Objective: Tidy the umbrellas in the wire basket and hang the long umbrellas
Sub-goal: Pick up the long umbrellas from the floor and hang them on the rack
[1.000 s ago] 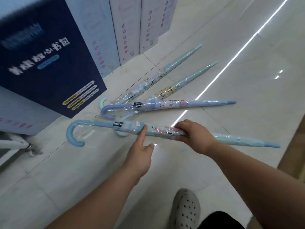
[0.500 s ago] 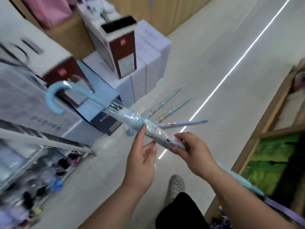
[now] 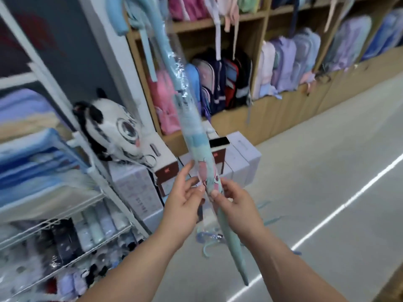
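Underfoot: pale glossy floor (image 3: 316, 160) w/ bright light streak (image 3: 359, 192) running diag. Standing on it by the rack: row of white boxes (image 3: 242, 155), upright, side by side. Lying flat on it nr them: long umbrellas (image 3: 210, 236) in clear wrap, mostly hidden. Along far side: wooden shelving (image 3: 283, 112), backpacks (image 3: 290, 62) lined up on lower ledge & upper shelves. At left: white wire rack (image 3: 65, 225); folded umbrellas (image 3: 98, 225) packed on lower tier, blue folded fabric (image 3: 32, 162) on tier above.
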Available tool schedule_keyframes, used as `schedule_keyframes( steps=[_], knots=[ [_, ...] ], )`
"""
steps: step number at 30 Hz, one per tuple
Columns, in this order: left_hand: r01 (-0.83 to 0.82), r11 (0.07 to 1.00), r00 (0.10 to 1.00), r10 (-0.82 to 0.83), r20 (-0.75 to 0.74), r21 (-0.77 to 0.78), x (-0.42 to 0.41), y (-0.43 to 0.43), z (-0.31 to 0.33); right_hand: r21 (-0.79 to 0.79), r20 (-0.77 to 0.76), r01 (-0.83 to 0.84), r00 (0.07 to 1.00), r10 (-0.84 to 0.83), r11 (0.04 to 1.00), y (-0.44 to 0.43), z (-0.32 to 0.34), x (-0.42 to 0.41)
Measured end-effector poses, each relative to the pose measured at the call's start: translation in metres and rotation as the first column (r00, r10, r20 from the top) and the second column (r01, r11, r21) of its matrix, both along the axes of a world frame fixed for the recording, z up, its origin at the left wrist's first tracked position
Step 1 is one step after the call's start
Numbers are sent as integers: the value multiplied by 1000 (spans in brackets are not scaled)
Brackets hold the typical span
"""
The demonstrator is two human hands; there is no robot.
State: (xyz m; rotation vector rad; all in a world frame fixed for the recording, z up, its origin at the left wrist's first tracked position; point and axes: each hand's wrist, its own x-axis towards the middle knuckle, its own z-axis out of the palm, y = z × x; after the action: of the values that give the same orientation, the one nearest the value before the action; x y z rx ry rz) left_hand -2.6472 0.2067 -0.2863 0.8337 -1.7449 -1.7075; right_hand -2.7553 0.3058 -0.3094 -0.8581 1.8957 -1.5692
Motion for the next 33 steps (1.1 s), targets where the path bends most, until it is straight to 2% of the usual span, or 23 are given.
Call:
schedule_keyframes(
  steps=[3,5,11,15,19,25,33],
  knots=[
    [-14,1000,1000,14,-5,-8,23,-24,15,-72,72,-77,994,83,994,-33,33,11],
    [39,999,999,-39,13,-19,42,-43,23,-140,90,-108,989,121,984,-59,57,22],
    [152,983,988,-155,-12,-107,93,-108,54,-282,73,-189,973,218,941,-137,133,63],
    [133,966,988,-148,-52,-224,132,-152,90,-342,56,-253,956,288,905,-186,181,94],
    [89,944,988,-124,-91,-317,153,-197,119,-352,-32,-269,961,275,897,-230,215,117],
    [-34,923,982,-40,-184,-384,175,-250,153,-345,-207,-235,963,171,909,-267,221,134],
    [-177,893,958,60,-281,-413,166,-325,232,-258,-373,-366,891,257,894,-323,200,143]
  ],
)
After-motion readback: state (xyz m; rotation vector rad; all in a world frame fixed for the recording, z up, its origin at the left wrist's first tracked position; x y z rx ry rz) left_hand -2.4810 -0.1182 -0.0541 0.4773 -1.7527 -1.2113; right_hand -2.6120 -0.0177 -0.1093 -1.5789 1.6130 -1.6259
